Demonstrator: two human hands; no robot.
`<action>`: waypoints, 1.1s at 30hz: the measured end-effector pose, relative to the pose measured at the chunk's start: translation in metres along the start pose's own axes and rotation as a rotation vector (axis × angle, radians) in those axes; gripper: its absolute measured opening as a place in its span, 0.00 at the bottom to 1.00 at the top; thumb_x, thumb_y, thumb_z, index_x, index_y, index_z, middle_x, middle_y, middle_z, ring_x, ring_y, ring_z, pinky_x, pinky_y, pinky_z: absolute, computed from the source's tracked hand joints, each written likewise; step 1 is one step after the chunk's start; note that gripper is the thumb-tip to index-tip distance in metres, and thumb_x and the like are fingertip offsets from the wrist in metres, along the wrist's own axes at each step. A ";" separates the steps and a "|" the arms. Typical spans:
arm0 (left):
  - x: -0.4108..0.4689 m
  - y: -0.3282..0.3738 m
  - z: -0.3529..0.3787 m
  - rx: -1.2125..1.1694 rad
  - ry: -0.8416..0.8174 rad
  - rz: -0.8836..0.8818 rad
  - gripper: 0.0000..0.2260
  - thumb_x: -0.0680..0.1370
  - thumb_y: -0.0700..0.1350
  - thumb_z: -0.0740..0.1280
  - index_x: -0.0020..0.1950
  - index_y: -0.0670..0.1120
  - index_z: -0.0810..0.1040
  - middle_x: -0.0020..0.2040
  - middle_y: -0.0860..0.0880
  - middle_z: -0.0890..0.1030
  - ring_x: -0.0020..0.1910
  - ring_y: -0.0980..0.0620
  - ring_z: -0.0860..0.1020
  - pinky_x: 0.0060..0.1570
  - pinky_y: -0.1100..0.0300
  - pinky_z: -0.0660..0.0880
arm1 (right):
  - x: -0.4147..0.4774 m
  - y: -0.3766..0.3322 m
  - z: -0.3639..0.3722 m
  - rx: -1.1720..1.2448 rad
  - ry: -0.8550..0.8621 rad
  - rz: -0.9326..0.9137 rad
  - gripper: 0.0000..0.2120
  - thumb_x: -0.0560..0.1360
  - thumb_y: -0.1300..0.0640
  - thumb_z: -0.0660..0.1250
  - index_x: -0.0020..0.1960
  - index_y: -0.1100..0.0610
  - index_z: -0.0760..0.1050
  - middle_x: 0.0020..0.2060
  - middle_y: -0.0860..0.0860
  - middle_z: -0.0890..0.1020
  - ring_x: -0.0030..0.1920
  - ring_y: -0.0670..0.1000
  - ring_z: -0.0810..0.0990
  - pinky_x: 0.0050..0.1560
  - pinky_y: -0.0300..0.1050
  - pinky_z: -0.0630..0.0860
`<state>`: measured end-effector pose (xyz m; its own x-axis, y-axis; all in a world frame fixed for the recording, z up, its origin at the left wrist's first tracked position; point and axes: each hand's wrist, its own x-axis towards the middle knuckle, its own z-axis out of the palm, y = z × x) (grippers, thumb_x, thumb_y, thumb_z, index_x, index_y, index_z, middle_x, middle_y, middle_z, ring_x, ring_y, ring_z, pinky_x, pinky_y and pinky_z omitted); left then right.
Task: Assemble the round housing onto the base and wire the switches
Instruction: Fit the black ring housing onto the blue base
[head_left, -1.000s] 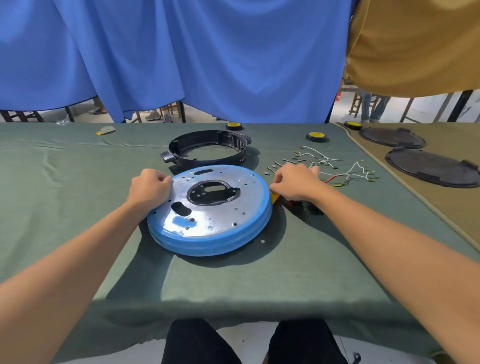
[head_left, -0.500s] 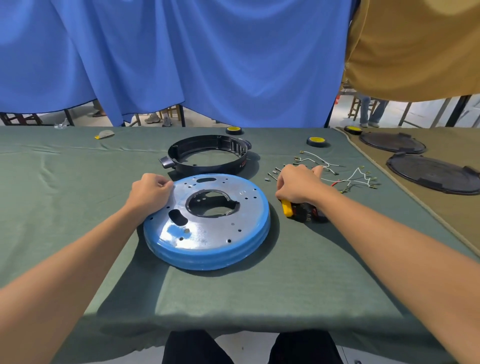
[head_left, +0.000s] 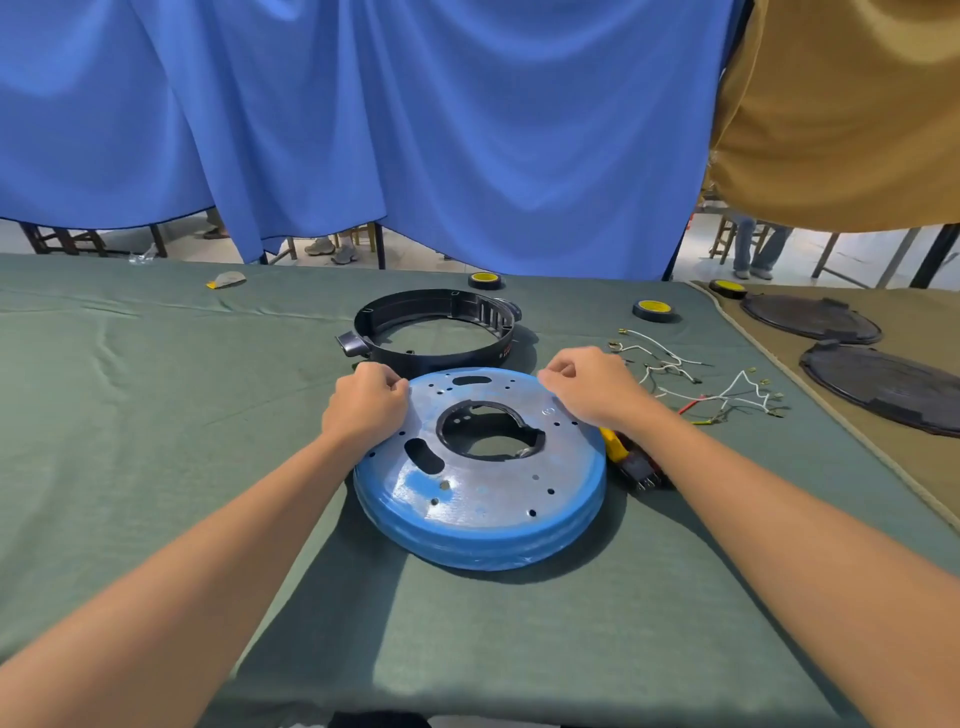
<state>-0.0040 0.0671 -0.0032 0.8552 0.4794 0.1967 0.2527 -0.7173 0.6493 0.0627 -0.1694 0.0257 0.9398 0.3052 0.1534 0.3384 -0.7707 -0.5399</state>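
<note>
The right hand has left the yellow tool and joined the left hand, and both now curl their fingers over the far rim of the blue base. The base lies flat on the table, just in front of the round housing. Mating the two looks next.

Base on table – housing behind it, wires to right.

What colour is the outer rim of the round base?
The rim is blue, best seen in the head view.
</note>
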 end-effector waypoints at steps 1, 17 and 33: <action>0.003 0.000 0.001 0.004 -0.003 0.010 0.12 0.80 0.45 0.61 0.48 0.42 0.83 0.46 0.43 0.83 0.47 0.43 0.79 0.52 0.47 0.79 | 0.000 0.000 0.005 -0.003 -0.014 -0.010 0.10 0.79 0.50 0.62 0.53 0.54 0.79 0.52 0.53 0.82 0.56 0.55 0.76 0.53 0.46 0.71; 0.058 0.010 0.005 0.517 0.086 0.524 0.17 0.82 0.45 0.61 0.70 0.42 0.72 0.68 0.44 0.74 0.66 0.42 0.70 0.63 0.49 0.66 | 0.029 -0.008 0.039 -0.193 0.083 -0.066 0.14 0.80 0.45 0.56 0.60 0.50 0.73 0.60 0.51 0.76 0.56 0.52 0.71 0.61 0.54 0.63; 0.079 0.042 0.017 0.502 0.109 0.657 0.08 0.80 0.33 0.58 0.57 0.37 0.73 0.54 0.40 0.73 0.58 0.42 0.68 0.62 0.44 0.65 | 0.014 -0.017 0.033 -0.268 -0.015 -0.239 0.33 0.74 0.29 0.51 0.70 0.47 0.66 0.69 0.47 0.69 0.69 0.52 0.63 0.66 0.53 0.60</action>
<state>0.0820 0.0660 0.0272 0.8571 -0.0875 0.5077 -0.0885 -0.9958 -0.0222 0.0681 -0.1333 0.0096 0.8327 0.5011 0.2358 0.5505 -0.7953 -0.2538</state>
